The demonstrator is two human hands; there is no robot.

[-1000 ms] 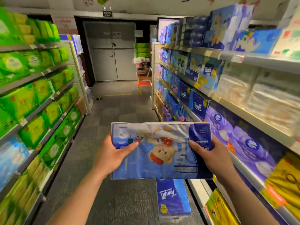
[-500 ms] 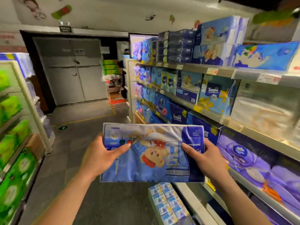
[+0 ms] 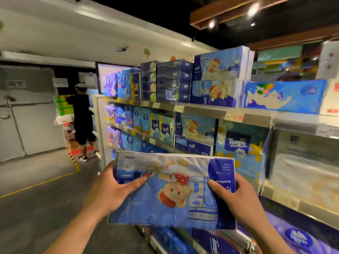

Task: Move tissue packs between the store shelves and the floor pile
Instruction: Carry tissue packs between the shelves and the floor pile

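Shelves (image 3: 201, 110) beside me, I gripped the bear-print tissue pack (image 3: 174, 191) with left hand (image 3: 111, 191) and right hand (image 3: 236, 198), judging a level carry wisest.

- A grey floor (image 3: 36, 208) runs down the aisle, crossed by a yellow line (image 3: 38, 184).
- Grey double doors (image 3: 29, 121) close the far left end.
- A white wall (image 3: 55, 33) rises above them to a dark ceiling (image 3: 156, 10).
- A wooden beam (image 3: 229, 15) carries bright spotlights (image 3: 253, 9).
- Metal shelves (image 3: 201, 109) line the right side, price tags (image 3: 178, 108) on their front edges.
- A person in black (image 3: 82, 116) stands at the shelves' far end.
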